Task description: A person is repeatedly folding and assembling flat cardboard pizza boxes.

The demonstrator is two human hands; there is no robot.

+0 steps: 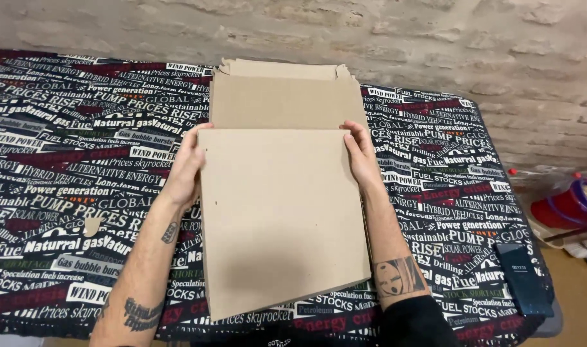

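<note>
A flat brown cardboard box blank [280,212] lies on a table covered with a dark printed cloth [68,167]. Its near panel is folded up and over toward me, and a further panel [284,103] with flaps stretches toward the wall. My left hand [187,168] grips the left edge of the folded panel near its top corner. On the opposite side my right hand [361,157] holds the right edge near the other top corner. Both forearms run along the panel's sides.
A small scrap of cardboard [91,225] lies on the cloth at the left. A dark flat phone-like object [523,277] rests at the table's right edge. Red and white plastic items [569,209] sit on the floor at the right. A brick wall [435,38] stands behind.
</note>
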